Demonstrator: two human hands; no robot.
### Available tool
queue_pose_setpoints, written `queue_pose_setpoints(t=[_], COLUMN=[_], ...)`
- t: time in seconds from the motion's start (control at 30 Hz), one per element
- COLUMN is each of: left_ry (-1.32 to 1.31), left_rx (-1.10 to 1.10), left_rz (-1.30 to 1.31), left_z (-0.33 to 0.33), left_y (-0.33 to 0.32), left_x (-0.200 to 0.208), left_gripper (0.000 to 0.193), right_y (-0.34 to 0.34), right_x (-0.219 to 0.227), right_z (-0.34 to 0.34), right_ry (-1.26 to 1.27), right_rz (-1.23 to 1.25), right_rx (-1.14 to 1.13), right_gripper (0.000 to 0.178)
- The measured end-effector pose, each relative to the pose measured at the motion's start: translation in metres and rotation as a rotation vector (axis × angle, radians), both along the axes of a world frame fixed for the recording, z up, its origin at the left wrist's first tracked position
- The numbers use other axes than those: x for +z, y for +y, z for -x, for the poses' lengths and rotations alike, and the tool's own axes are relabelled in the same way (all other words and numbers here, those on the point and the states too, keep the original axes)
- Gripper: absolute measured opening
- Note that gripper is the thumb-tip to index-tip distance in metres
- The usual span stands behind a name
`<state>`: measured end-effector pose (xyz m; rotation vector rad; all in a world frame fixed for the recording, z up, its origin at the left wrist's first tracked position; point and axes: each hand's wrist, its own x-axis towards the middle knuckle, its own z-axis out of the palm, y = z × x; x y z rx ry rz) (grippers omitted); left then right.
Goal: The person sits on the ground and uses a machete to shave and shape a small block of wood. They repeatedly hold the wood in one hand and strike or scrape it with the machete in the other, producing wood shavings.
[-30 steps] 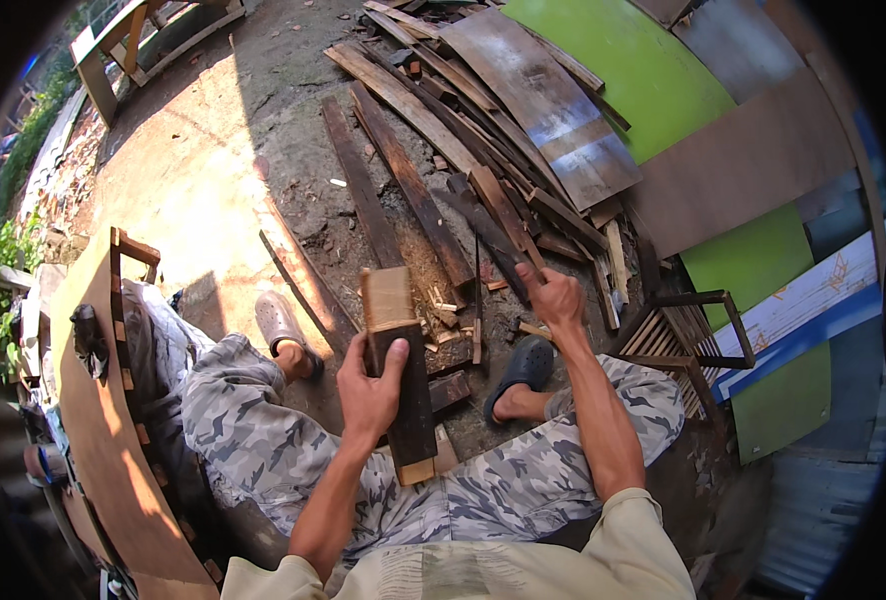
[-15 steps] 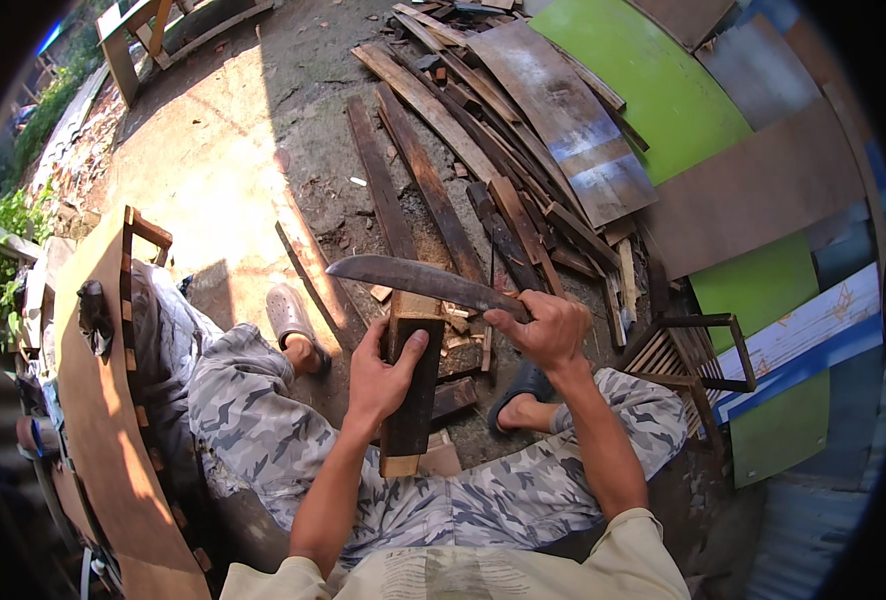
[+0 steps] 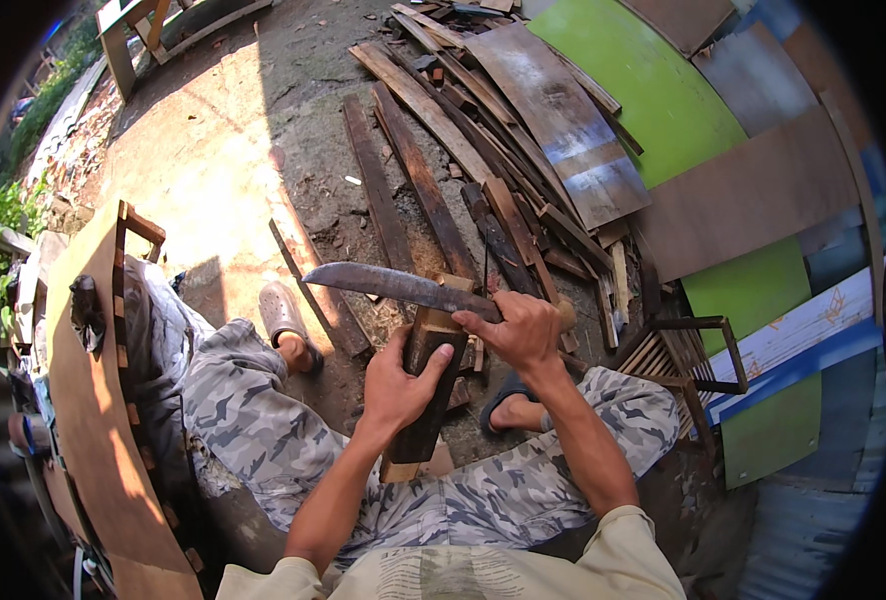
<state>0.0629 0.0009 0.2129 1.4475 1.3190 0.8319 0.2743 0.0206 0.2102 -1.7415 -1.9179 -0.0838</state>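
Observation:
My left hand point(image 3: 399, 388) is wrapped around a short dark wood block point(image 3: 423, 428) with pale bare ends, its thumb lying along the near face. The block stands tilted over my lap, its upper end leaning right. My right hand point(image 3: 521, 338) grips the handle of a machete point(image 3: 388, 284); a rounded wooden butt shows past the fist. The dark, curved blade points left and crosses the block's upper end, where pale wood shows. Whether the edge touches the wood I cannot tell.
Long dark planks point(image 3: 418, 185) and a heap of scrap timber point(image 3: 503, 130) lie ahead on the ground. Brown and green sheets point(image 3: 753, 195) spread at right, near a slatted wooden frame point(image 3: 698, 355). A curved brown panel point(image 3: 93, 400) stands at left.
The block's upper end has tipped to the right, with my left hand moving slightly right. My right hand and the machete have shifted left across the block's top.

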Motion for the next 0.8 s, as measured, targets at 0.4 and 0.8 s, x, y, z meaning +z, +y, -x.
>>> queue_pose_setpoints(t=[0.4, 0.8], left_ry=[-0.095, -0.261], left_rx=[0.101, 0.201], left_rz=[0.047, -0.010], left_z=[-0.007, 0.045], left_y=[-0.006, 0.035], left_x=[-0.004, 0.000], left_gripper=[0.055, 0.042], right_y=[0.008, 0.005], right_x=[-0.036, -0.022], right_z=[-0.033, -0.080], right_ry=[0.025, 0.234], right_rz=[0.064, 0.260], right_rx=[-0.055, -0.324], right_gripper=[0.081, 0.090])
